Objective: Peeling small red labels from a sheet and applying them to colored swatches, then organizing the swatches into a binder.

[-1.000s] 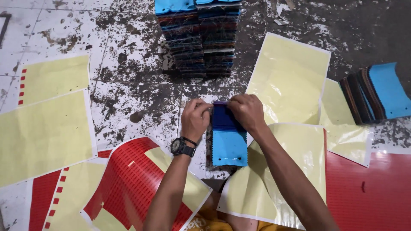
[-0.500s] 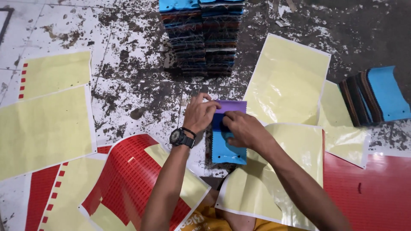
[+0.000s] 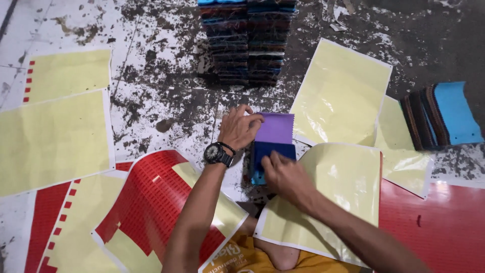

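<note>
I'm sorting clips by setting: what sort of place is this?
Probably a small workshop floor where fabric swatches are sorted. The person sits on stained, paint-flecked concrete, a tall stack of fabric swatches stands ahead, and yellow backing sheets lie about. Both hands work a small swatch pile.

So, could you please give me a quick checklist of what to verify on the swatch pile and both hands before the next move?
1. Left hand steadies the purple swatch at its left edge: ok.
2. Right hand presses on the dark blue swatch below it: ok.
3. Purple swatch lies square over the pile, edges aligned: cannot tell, the hands cover part of it.
4. Light blue swatch peeks out at the pile's lower left: not ok for alignment.
5. Tall swatch stack stands apart from the hands: ok.
6. Fanned swatches at right lie apart from the hands: ok.
</note>
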